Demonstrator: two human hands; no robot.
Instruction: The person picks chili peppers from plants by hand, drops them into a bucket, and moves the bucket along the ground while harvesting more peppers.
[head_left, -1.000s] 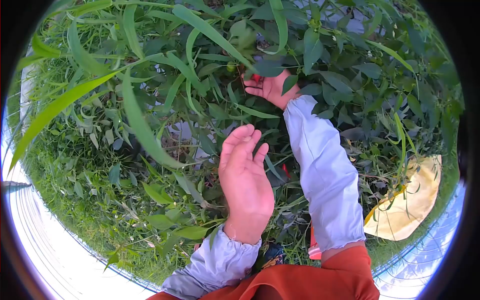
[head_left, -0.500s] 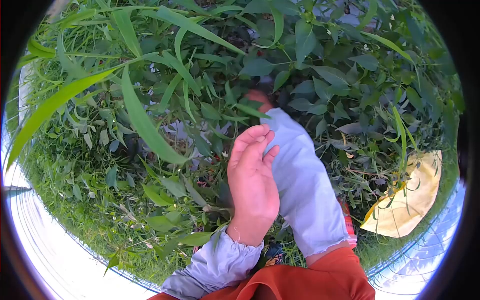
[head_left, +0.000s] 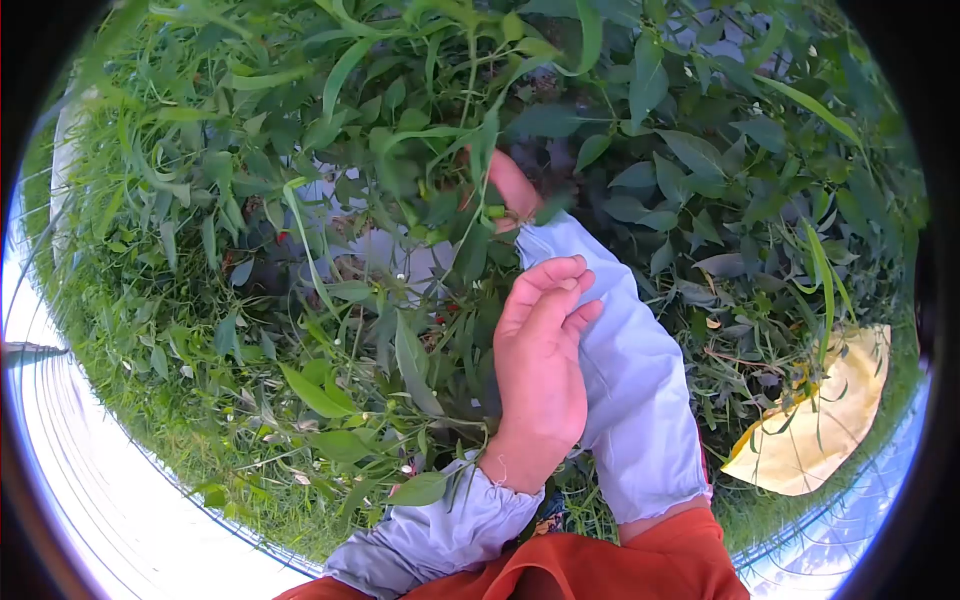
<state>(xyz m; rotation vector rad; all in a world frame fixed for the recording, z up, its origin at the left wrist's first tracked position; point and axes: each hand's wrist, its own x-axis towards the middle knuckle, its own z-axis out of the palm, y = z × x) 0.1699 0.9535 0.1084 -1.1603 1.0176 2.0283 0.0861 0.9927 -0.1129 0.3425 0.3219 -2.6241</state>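
While the left hand point(head_left: 543, 385) curls narrowly nearby, the right hand point(head_left: 513, 187) lies beyond it among green leafy plants point(head_left: 649, 84), grip unclear

Broad-leaved green plants point(head_left: 695, 155) spread across the upper right. The pale yellow curved sheet point(head_left: 822, 420) lies below them, lower right.

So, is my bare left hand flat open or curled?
Partly curled: the bare left hand has its fingers bent inward, not spread flat.
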